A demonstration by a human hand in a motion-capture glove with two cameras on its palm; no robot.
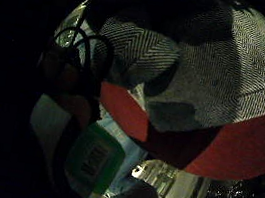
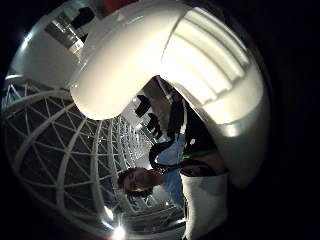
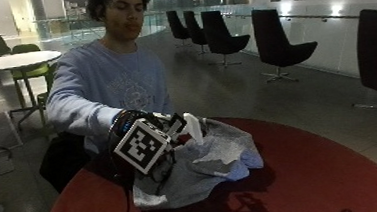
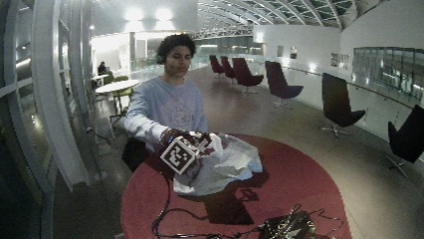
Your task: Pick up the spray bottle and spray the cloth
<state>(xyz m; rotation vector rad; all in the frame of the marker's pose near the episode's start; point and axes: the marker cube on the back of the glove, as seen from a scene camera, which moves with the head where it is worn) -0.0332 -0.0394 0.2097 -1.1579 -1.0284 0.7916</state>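
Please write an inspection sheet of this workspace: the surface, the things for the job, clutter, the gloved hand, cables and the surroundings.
Surface: round red table, in dim light.
Job's things: white spray bottle held up above the table; grey cloth bunched right beside it, hanging down to the table. No spray can be seen.
Clutter: a dark device at the table's near edge.
Grippers: gloved right hand grips the spray bottle; the bare hand is hidden.
Cables: cables run across the table from the device towards the hand.
Surroundings: black chairs along a wall, a white table behind the person.
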